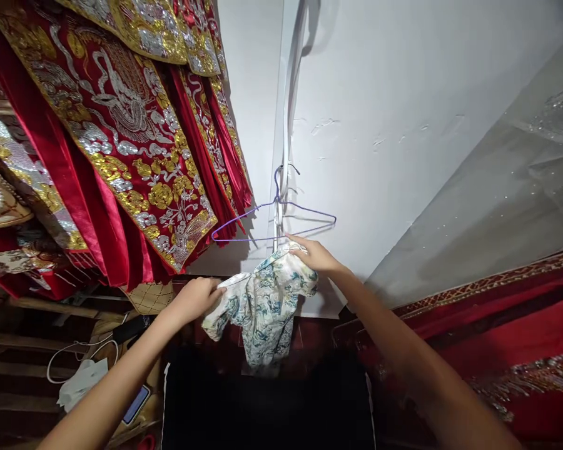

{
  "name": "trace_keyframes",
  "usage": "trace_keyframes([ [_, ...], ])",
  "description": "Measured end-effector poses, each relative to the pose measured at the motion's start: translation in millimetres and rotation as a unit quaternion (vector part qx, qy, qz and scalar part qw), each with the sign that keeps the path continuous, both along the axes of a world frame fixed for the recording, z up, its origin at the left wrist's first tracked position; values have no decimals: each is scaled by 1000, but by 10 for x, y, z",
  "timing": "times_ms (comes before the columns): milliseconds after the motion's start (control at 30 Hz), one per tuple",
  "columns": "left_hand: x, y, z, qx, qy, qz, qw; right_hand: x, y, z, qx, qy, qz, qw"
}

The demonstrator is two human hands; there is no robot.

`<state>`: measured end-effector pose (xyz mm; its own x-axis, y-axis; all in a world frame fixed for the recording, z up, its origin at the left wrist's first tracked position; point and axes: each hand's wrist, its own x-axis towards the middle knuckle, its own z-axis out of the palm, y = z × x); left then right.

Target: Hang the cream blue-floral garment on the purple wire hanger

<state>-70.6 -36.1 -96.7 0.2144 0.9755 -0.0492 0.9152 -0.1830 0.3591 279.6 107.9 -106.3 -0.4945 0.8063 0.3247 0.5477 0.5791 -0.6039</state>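
A small short-sleeved garment [268, 300], white with a green and blue floral print, hangs between my two hands. My left hand [197, 299] grips its left shoulder edge, fingers closed on the cloth. At the other shoulder, near the collar, my right hand [315, 255] pinches the fabric with the index finger stretched along the top. Just above the garment hangs a thin purple wire hanger [244, 239], its hook caught at a white strip on the wall. The hanger bears no clothing, and its lower bar is close to my right fingertips.
Red costumes [136, 125] with gold and silver embroidery hang at the left. A white wall [380, 125] stands ahead. Sheer sequined fabric [511, 187] and red cloth [520, 350] are at the right. A phone [137, 405] and white cable [51, 365] lie at lower left.
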Motion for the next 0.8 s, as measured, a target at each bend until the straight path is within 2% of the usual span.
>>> trace_keyframes([
  [100,-30,124,176,27,47,18,998,109,-77,29,17,-13,-3,1000],
  [267,79,387,463,131,36,47,990,232,-371,271,5,-33,-41,999],
  [367,141,526,437,118,43,39,991,261,-533,382,-7,-63,-63,996],
  [467,160,627,289,41,44,18,998,271,-611,421,0,-88,-97,991],
  [533,152,645,216,23,44,18,999,279,-621,413,2,-86,-110,990],
  [600,140,611,223,74,36,19,996,286,-617,394,4,-76,-118,990],
  [667,145,542,315,165,12,1,986,281,-621,380,2,-66,-123,990],
  [733,179,480,454,245,-23,-39,969,246,-651,378,-16,-57,-118,991],
  [800,244,473,580,278,-67,-91,954,179,-719,389,-45,-50,-97,993],
])
